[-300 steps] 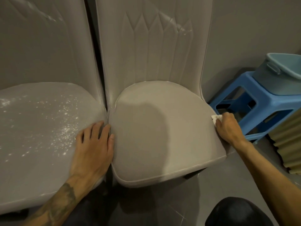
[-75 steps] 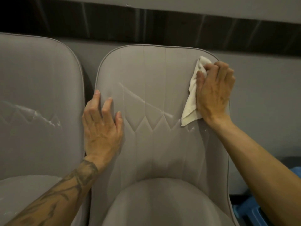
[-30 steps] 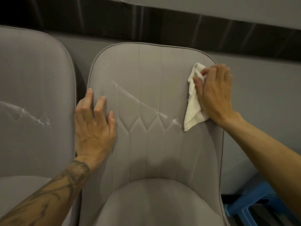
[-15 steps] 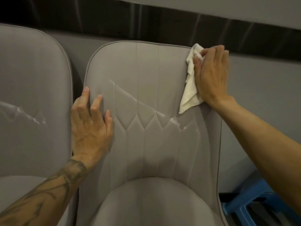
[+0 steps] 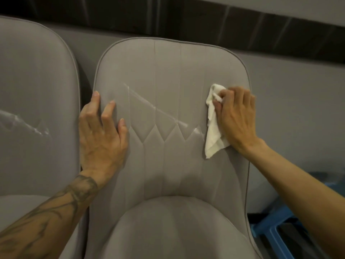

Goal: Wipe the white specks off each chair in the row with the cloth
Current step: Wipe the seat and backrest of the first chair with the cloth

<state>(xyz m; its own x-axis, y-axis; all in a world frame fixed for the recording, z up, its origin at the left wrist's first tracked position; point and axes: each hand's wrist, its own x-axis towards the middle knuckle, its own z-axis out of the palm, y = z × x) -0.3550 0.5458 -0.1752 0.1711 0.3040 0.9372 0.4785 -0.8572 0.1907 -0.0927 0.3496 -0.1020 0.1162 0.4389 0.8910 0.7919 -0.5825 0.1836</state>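
Your cloth (image 5: pixel 214 128) lies crumpled against the right side of the grey chair (image 5: pixel 168 71) backrest, gripped under the curled fingers of your right hand (image 5: pixel 237 118). A white streak (image 5: pixel 158 109) runs slantwise across the backrest just left of the cloth. Your left hand (image 5: pixel 100 135) rests flat, fingers spread, on the backrest's left edge. The next chair (image 5: pixel 37 81) to the left carries white marks too. A blue stool (image 5: pixel 276 227) stands at lower right.

The right hand (image 5: pixel 237 118) presses a crumpled white cloth (image 5: pixel 213 131) against the right side of the grey chair (image 5: pixel 168 165) backrest. The left hand (image 5: pixel 101 135) lies flat on its left edge, fingers spread. A white streak (image 5: pixel 158 111) crosses the backrest between the hands. The neighbouring chair (image 5: pixel 37 90) on the left carries white marks (image 5: pixel 28 124). A blue stool (image 5: pixel 274 227) shows at lower right.
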